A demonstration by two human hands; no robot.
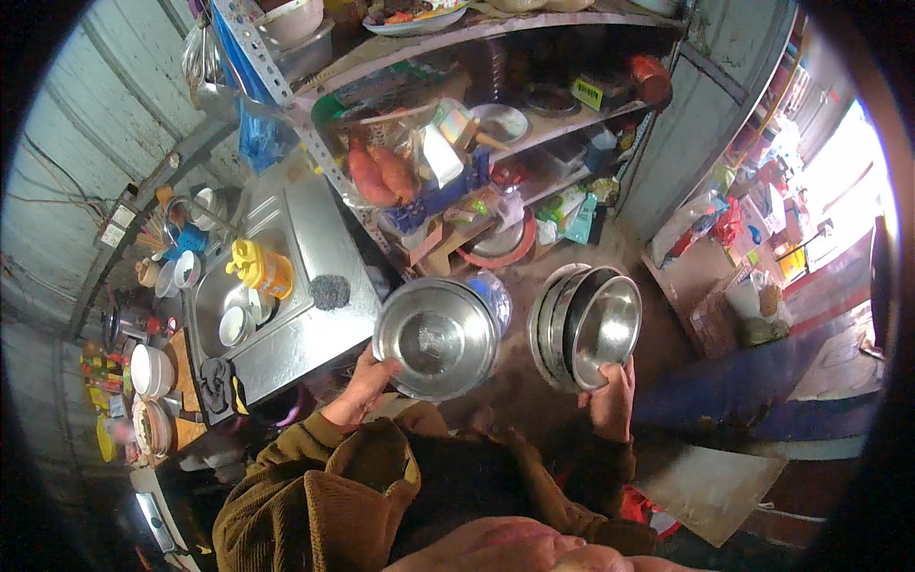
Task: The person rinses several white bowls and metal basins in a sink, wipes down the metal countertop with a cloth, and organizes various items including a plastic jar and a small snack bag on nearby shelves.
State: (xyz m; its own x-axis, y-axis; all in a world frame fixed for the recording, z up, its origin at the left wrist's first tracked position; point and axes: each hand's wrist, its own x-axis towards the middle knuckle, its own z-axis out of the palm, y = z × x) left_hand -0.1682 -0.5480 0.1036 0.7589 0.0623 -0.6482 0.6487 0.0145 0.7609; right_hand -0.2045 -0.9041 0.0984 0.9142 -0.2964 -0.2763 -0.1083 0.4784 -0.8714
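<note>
My left hand (366,386) grips the near rim of a wide stainless-steel basin (432,339), thumb inside. The basin's hollow faces up toward me, and its bottom looks wet or marked. Apart from it, on the right, my right hand (612,400) holds a nested stack of metal bowls (607,329) by the lower rim. The stack is tilted on its side, its front bowl shiny inside and a dark-rimmed one behind it. Part of a blue-and-clear plastic item (495,294) shows behind the left basin.
To the left is a steel sink (286,207) with a yellow jug (264,270), small white bowls (236,326) and a scouring pad (329,292). A perforated-metal shelf (314,143) ahead carries bagged sweet potatoes (382,175). A cluttered table (672,286) stands right.
</note>
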